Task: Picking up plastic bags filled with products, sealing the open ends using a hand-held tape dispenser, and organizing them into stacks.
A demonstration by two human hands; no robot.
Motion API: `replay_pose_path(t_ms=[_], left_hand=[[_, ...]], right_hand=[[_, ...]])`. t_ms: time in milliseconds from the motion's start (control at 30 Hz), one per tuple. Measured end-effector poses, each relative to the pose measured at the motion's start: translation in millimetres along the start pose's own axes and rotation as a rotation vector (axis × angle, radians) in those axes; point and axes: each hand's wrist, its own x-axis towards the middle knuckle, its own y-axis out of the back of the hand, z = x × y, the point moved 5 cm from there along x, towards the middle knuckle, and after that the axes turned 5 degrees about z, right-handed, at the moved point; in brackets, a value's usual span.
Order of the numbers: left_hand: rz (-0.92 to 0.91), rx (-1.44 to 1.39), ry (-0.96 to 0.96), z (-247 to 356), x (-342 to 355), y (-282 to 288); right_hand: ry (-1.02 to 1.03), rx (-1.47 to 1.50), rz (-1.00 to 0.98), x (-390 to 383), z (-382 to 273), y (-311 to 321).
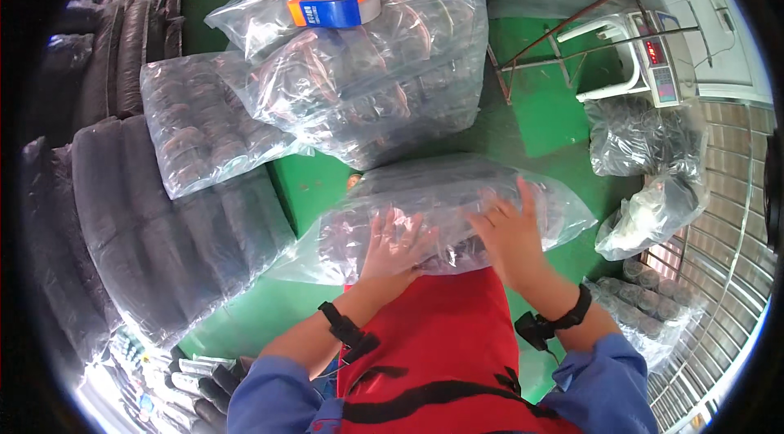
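Note:
A clear plastic bag [457, 189] packed with dark bundles lies across in front of me, against my red apron. Its loose, crumpled ends stick out to the left and right. My left hand [396, 244] rests flat on the near side of the bag, fingers spread. On the right part of the same bag is my right hand [513, 230], its fingers apart and touching or just above the film. Just beyond the bag stands a larger clear bag [376, 83] of dark rolled goods, with an orange and blue tape dispenser [336, 8] lying on top.
Stacked dark packs in plastic [147, 213] fill the left side. At the right are a digital scale [660, 66] on a white chair [608, 91], a rusty metal frame [563, 34], wrapped bundles [645, 136], and a barred window [727, 189]. The floor [555, 124] is green.

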Motion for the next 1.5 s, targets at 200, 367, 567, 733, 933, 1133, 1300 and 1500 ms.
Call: replay_pose_path(t_ms=[200, 367, 567, 733, 933, 1133, 1300, 1500], left_hand=[[0.149, 0.054, 0.001, -10.1, 3.5, -1.2], [0.158, -0.017, -0.013, -22.4, 13.8, 1.0], [0.229, -0.032, 0.072, -42.4, 31.4, 22.7], [0.216, -0.041, 0.147, -64.3, 42.1, 44.9], [0.189, -0.047, 0.181, -63.7, 41.7, 38.8], [0.215, 0.043, 0.093, -47.0, 37.5, 35.9], [0.123, 0.006, 0.106, -49.5, 49.5, 40.4], [0.119, 0.032, 0.129, -62.1, 67.7, 35.3]], right_hand=[[0.002, 0.236, -0.126, -31.6, -0.6, -2.5], [-0.129, 0.283, -0.055, -77.6, -12.5, -46.3], [-0.076, 0.155, 0.018, -101.4, 5.8, -129.0], [-0.199, 0.425, -0.040, -92.8, -3.4, -112.5], [-0.124, 0.021, 0.341, 43.0, -3.5, -20.7], [0.084, -0.014, 0.142, 147.0, 20.0, 0.6], [0.112, 0.075, -0.010, 158.6, 20.3, 6.6], [0.128, 0.138, -0.082, 88.7, 8.3, 6.0]])
